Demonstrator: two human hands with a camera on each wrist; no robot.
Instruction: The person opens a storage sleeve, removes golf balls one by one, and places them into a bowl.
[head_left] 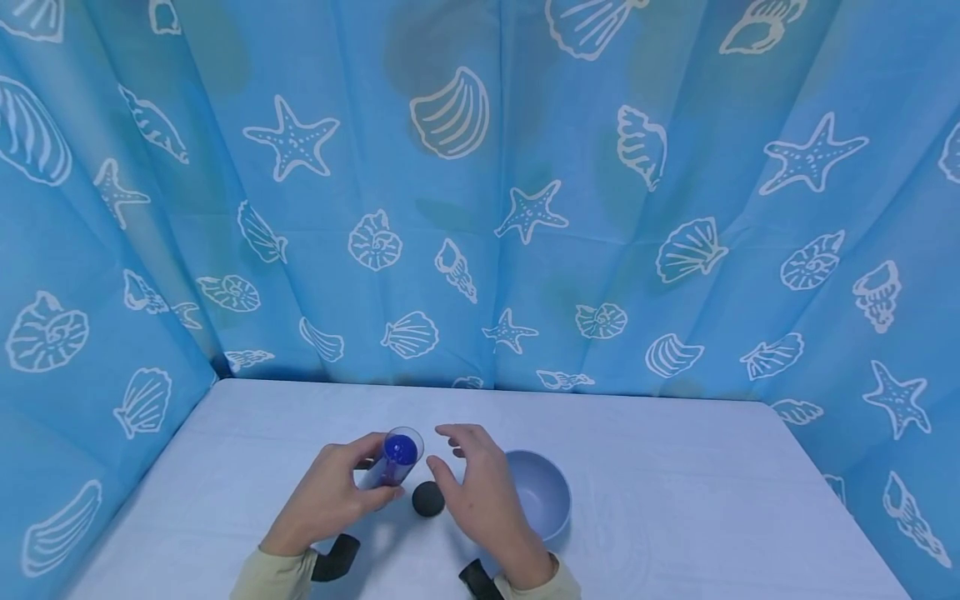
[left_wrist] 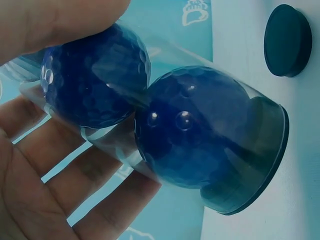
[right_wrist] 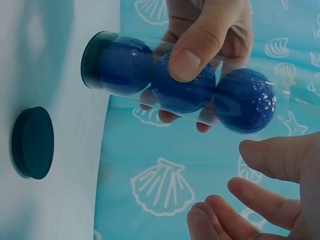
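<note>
My left hand (head_left: 330, 492) grips a clear plastic tube (head_left: 387, 472) round its middle, thumb on one side and fingers on the other. Three blue dimpled golf balls (right_wrist: 245, 101) are lined up inside it. A dark cap closes the tube's lower end; no cap shows on the upper end, where the topmost ball sits near the rim. To the tube's right, my right hand (head_left: 483, 487) is held in the air with fingers spread and loosely bent, touching nothing. Below and between the hands, a round dark cap (head_left: 428, 499) lies on the table.
A light blue bowl (head_left: 564, 492) stands just right of my right hand, partly hidden by it. White cloth covers the table (head_left: 675, 483). A blue curtain (head_left: 450, 192) printed with shells and starfish hangs behind and along both sides.
</note>
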